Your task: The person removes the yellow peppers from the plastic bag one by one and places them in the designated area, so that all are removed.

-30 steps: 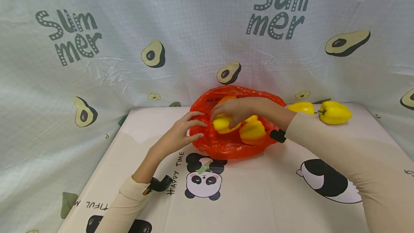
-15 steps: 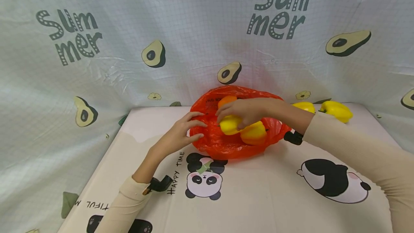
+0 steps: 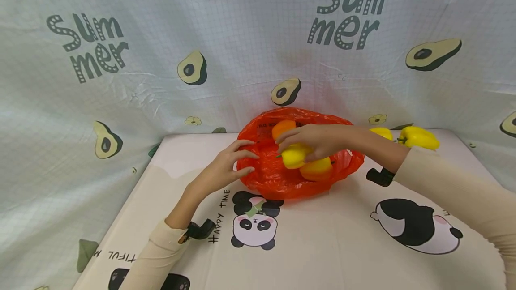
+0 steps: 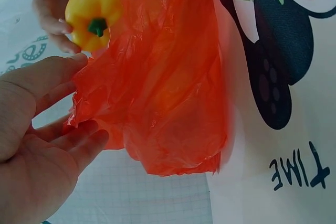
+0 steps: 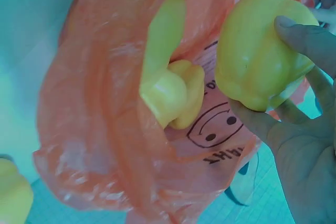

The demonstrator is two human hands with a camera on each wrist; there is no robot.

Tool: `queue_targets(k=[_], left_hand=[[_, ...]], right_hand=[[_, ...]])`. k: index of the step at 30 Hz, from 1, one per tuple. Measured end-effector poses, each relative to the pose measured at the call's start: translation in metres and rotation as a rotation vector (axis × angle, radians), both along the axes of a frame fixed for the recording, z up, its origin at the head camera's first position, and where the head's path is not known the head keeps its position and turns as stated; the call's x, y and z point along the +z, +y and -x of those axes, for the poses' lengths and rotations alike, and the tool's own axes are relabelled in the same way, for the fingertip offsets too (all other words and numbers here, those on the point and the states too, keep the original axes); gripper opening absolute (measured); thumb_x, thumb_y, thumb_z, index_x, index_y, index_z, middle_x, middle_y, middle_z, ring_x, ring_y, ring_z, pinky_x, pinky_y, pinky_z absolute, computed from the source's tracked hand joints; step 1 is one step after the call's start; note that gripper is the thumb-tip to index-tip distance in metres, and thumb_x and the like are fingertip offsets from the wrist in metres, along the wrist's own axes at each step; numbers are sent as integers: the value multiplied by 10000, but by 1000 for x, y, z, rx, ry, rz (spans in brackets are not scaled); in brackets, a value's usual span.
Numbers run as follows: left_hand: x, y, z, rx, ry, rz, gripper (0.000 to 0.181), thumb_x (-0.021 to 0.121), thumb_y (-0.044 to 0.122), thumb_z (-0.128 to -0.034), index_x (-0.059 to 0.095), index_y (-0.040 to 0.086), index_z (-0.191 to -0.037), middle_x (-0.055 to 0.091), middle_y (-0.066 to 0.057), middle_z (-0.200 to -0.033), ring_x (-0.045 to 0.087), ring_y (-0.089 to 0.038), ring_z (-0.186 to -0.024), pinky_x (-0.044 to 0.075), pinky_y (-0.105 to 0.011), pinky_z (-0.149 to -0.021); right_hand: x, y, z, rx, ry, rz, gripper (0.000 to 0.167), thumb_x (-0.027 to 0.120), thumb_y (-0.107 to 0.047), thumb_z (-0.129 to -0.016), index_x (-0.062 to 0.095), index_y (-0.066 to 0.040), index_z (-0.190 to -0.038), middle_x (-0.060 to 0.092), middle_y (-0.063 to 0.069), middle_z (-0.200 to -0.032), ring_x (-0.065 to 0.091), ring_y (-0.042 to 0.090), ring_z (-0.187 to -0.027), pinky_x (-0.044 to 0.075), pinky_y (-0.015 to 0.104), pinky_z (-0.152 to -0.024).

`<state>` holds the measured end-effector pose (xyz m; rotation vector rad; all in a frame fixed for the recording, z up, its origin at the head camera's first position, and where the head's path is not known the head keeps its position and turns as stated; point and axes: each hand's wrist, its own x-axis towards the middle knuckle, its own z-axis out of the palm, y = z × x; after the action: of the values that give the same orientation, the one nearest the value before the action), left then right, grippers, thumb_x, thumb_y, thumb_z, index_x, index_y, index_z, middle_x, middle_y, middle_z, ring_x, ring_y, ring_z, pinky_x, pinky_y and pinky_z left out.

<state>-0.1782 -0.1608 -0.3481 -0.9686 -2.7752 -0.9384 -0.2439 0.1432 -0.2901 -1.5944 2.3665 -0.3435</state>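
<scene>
My right hand grips a yellow bell pepper over the mouth of a red plastic bag. The right wrist view shows the thumb and fingers around that pepper; its green stem faces the left wrist camera. Another yellow bell pepper lies in the bag, below and right of the held one. A rounded orange thing shows at the back of the bag, its kind unclear. My left hand, fingers spread and loosely bent, touches the bag's left edge.
Two yellow bell peppers, one partly hidden by my right arm and one fully yellow and wider, lie on the table at the back right. A patterned cloth wall rises right behind the bag.
My right hand has shifted rightward with the bell pepper in its grip, uncovering more of the orange thing and the bag's left inside. The left hand stays put.
</scene>
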Motion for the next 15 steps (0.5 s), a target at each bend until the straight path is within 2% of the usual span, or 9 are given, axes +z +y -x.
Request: queue_targets(k=[3,9,15], left_hand=[[0,0,0,4,-1,1,266,756,89,-913,728,51,-1175,491,-141,-1471,457,-346,-1384,482,-465,-1082],[-1,0,0,12,-14,3,267,753,92,-916,727,56,-1179,486,-132,-1477,453,-344,-1387,494,-462,-1067],[-2,1,-1,13,-13,1,266,756,91,-914,728,66,-1177,485,-119,-1477,453,-340,-1389,497,-460,-1064]], right_hand=[[-1,8,-1,-12,1,22,584,791,-80,-865,604,-220,-1401,487,6,-1530,426,329,-1422,464,513,-1094],[-2,23,-8,-89,-37,28,590,789,-74,-867,598,-207,-1409,467,-21,-1543,379,306,-1457,431,518,-1124],[-8,39,-14,-123,-42,72,661,794,-91,-864,541,-212,-1463,466,-35,-1551,384,284,-1457,407,529,-1140]])
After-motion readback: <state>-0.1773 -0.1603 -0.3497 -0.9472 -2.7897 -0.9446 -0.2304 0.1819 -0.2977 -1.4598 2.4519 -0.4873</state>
